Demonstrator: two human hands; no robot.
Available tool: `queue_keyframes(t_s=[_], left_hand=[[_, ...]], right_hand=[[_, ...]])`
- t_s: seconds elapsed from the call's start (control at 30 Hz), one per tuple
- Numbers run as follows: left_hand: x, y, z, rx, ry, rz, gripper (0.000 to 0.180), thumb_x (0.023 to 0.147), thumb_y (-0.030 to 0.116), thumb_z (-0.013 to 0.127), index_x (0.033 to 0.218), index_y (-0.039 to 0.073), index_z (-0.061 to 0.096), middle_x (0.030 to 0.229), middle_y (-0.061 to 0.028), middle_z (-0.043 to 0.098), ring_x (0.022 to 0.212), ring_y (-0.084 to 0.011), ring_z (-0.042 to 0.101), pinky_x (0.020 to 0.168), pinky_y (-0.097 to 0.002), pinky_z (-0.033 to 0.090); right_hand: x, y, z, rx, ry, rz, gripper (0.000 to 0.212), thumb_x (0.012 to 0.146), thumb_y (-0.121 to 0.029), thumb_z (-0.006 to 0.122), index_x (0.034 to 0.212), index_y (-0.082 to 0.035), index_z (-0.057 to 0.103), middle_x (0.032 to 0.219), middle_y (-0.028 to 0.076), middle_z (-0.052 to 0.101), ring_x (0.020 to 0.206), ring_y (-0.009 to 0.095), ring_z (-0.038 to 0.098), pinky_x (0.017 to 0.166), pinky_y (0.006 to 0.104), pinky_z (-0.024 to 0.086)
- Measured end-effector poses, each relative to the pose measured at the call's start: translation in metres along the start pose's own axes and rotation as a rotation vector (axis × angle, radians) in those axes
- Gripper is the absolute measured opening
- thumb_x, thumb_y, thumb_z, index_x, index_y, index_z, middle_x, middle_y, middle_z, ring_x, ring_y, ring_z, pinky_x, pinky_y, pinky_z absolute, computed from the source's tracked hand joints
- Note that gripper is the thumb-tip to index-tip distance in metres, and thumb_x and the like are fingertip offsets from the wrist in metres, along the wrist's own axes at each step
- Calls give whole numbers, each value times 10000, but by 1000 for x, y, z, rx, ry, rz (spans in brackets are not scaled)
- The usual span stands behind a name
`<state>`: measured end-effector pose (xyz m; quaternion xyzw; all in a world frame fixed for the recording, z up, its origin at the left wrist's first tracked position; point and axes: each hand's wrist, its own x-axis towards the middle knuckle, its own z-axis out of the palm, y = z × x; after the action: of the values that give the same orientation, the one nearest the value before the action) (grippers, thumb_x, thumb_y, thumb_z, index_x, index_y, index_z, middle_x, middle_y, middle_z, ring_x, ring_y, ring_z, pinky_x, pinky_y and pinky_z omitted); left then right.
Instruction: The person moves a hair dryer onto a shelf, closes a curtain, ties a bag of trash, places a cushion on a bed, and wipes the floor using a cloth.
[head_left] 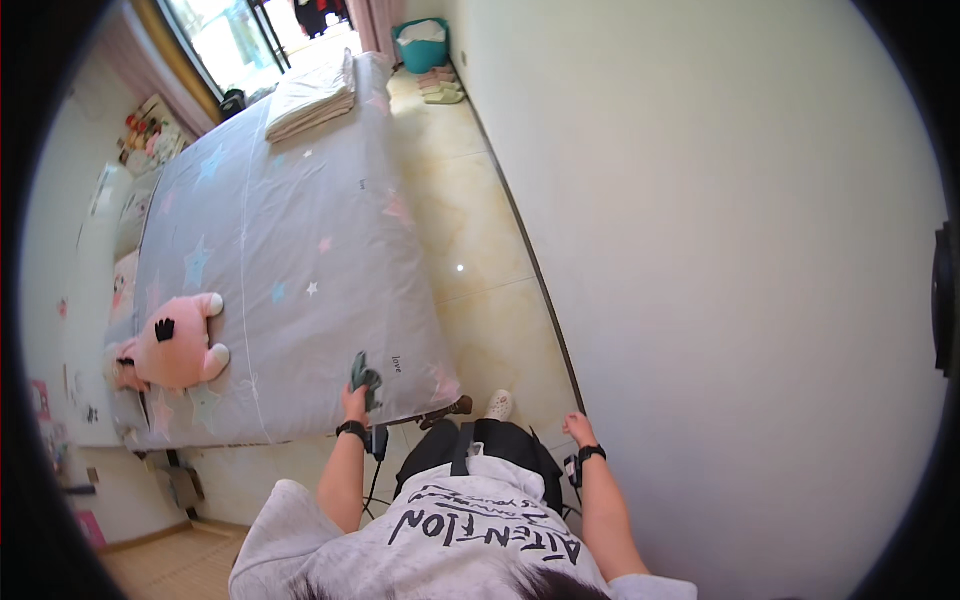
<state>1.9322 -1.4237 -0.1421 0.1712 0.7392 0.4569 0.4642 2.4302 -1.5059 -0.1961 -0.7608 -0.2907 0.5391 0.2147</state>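
Note:
My left hand (354, 402) is closed on a small, crumpled dark green cloth (366, 378), held over the near right corner of the bed (300, 230). A grey sheet printed with stars covers the bed. My right hand (578, 428) hangs beside the white wall, its fingers curled in; I make out nothing in it. Both wrists wear dark bands. A pink stuffed toy (180, 345) lies on the bed's left side, and folded bedding (312, 100) rests at its far end.
A tiled floor strip (470, 220) runs between the bed and the white wall (700, 220). At its far end stand a teal basket (422, 55) with white cloth in it and several slippers (441, 88). Beyond the bed is a glass door (240, 45).

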Motion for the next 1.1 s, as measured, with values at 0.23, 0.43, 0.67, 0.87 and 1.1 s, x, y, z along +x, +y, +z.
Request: queue_keyframes(t_s=[0.23,0.43,0.67,0.87,1.1], left_hand=[[-14,62,93,-70,-157,-27,286,656,51,534,932,-4,483,813,-72,542,723,-149,506,632,-265,400],[2,55,91,-186,171,-124,304,634,26,540,931,-11,483,808,-105,538,709,-182,517,619,-279,415],[-11,83,112,-452,36,80,298,646,43,550,936,4,496,808,-70,540,729,-151,508,651,-270,397],[-98,33,40,-528,408,91,308,686,76,554,980,18,484,853,-40,537,779,-123,494,686,-238,385],[-269,-169,-57,-901,958,-188,309,659,124,546,947,35,479,836,-52,506,718,-167,487,613,-296,423]], right_hand=[[5,63,-41,-13,-135,280,223,751,-214,460,842,-15,501,674,98,563,545,187,569,410,273,404],[20,3,-47,-102,-266,206,166,716,-158,488,766,-16,557,660,54,548,576,120,485,490,262,370],[80,-111,-69,-299,-487,221,225,765,-245,448,889,-66,501,694,47,561,559,131,526,490,246,395],[157,-205,-23,-555,-622,-86,232,785,-169,383,955,-38,470,736,103,571,632,166,572,479,242,413],[171,-194,50,-998,-869,-155,247,775,-148,409,973,-18,481,749,139,574,600,215,576,454,257,431]])
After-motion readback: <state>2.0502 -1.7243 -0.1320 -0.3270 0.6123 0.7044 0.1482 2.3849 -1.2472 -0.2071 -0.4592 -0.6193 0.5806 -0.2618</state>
